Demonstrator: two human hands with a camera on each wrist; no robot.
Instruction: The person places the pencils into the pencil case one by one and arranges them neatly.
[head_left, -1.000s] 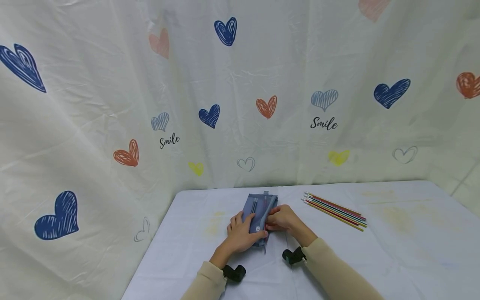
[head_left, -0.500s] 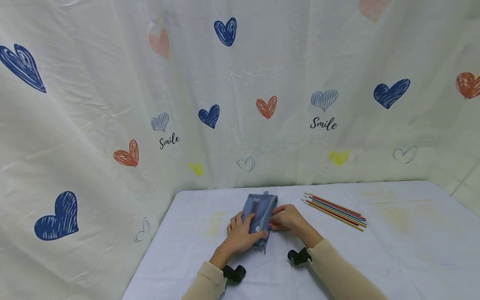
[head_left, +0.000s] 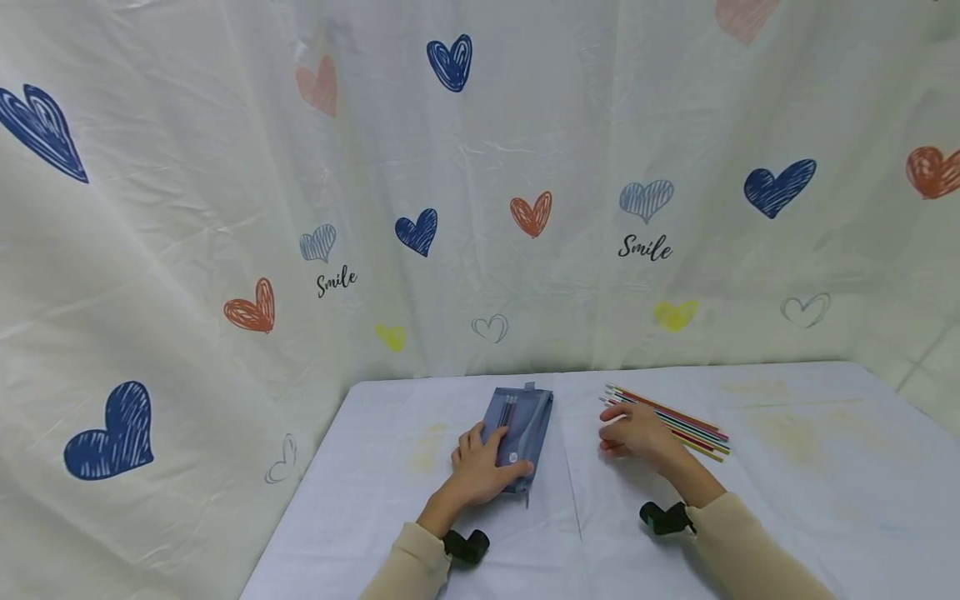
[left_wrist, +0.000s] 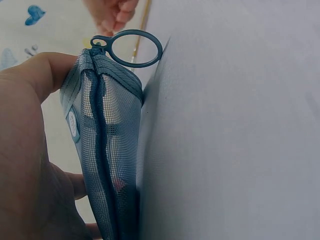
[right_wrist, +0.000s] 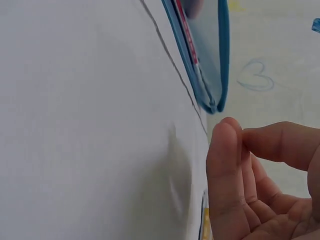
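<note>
A blue mesh pencil case [head_left: 529, 425] lies on the table, with several dark pencils [head_left: 508, 410] showing at its top. My left hand [head_left: 480, 471] holds it, fingers spread over its left part and thumb at its lower right edge. The left wrist view shows the case's zipper [left_wrist: 100, 130] and the ring pull [left_wrist: 137, 48]. In the right wrist view, the case's blue edges stand apart around a red and white pencil [right_wrist: 187, 32]. My right hand [head_left: 637, 433] is over the left ends of several coloured pencils [head_left: 690, 425], its fingers loosely bent and nothing between them.
A white cloth covers the table [head_left: 825, 500]. Behind it hangs a white curtain [head_left: 570, 292] printed with hearts. A black wrist camera [head_left: 467, 547] sits on the left wrist, and another black camera [head_left: 666, 518] on the right.
My right hand has left the pencil case's right edge and moved right to the coloured pencils. My left hand and the case stay in place.
</note>
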